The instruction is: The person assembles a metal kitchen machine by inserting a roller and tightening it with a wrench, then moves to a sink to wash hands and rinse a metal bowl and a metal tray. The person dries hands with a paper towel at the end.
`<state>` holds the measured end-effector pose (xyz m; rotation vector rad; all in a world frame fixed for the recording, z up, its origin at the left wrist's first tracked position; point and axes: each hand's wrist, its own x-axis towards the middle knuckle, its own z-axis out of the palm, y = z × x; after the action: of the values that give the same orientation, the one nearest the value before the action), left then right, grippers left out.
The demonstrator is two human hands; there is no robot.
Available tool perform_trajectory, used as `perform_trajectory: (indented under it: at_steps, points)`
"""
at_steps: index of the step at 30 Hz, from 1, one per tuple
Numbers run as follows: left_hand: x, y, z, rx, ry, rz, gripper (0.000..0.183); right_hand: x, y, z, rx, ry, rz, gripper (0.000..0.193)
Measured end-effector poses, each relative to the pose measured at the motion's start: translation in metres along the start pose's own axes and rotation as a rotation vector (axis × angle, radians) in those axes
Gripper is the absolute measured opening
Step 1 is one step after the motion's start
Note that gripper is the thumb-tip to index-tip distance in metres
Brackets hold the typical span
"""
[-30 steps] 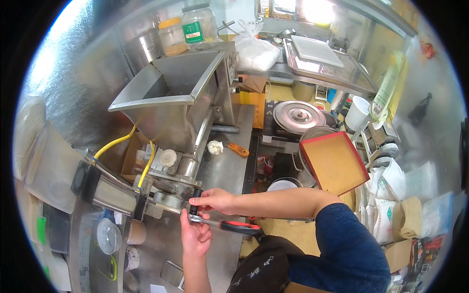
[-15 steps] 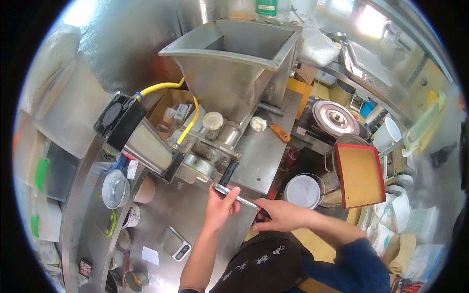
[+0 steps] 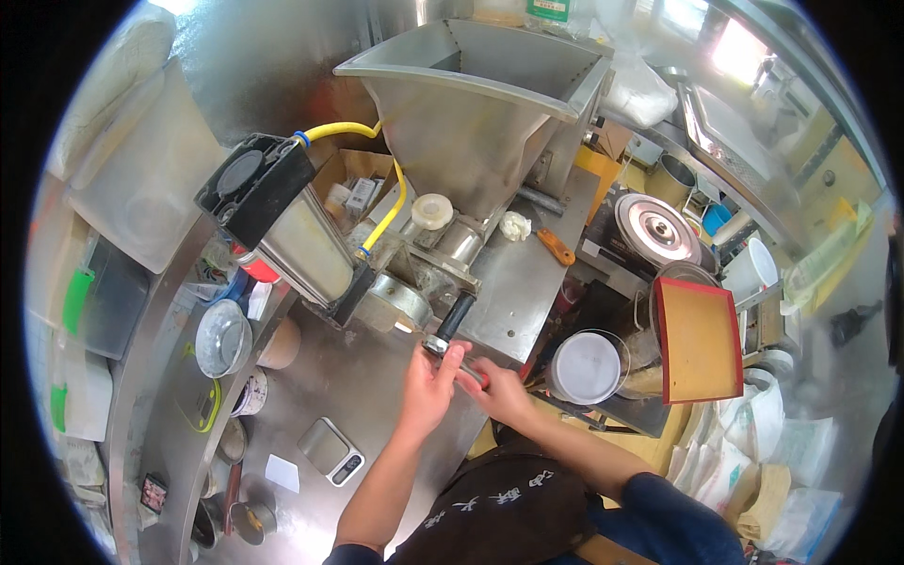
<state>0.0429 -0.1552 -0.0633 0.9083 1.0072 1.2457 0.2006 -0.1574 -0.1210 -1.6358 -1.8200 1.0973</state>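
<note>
A ratchet wrench lies across both my hands, in front of a stainless machine. My left hand is closed around its head end. My right hand grips the handle close by, so most of the handle is hidden. From the wrench head a black cylindrical piece, seemingly a long socket, points up to the machine's metal bracket; whether it sits on a bolt I cannot make out. Above stands the large steel hopper. A metal cylinder with black end caps and yellow hoses is mounted at the left.
A putty knife with an orange handle and a crumpled white wad lie on the steel plate. On the lower counter rests a digital scale. To the right are a lidded white bucket and a red-framed screen.
My right hand has slid up toward my left hand, and the wrench has swung so its handle is foreshortened. The view has shifted slightly.
</note>
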Motion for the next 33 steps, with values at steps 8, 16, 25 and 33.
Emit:
perform_trajectory:
  at_steps: [8,16,25,33]
  points:
    - [-0.003,0.013,0.009,-0.723,-0.103,-0.404,0.051,-0.099,-0.099,-0.142,-0.609,-0.094,-0.131,0.032]
    - [0.010,-0.011,-0.007,0.165,-0.087,-0.012,0.033,0.006,0.032,0.040,0.073,0.255,-0.163,0.026]
    - [0.006,-0.001,-0.015,-0.050,-0.129,-0.173,0.041,-0.043,-0.017,-0.031,-0.188,0.011,-0.055,0.041]
    - [-0.002,0.015,0.006,-0.544,-0.103,-0.385,0.047,-0.080,-0.108,-0.106,-0.665,-0.017,0.002,0.039]
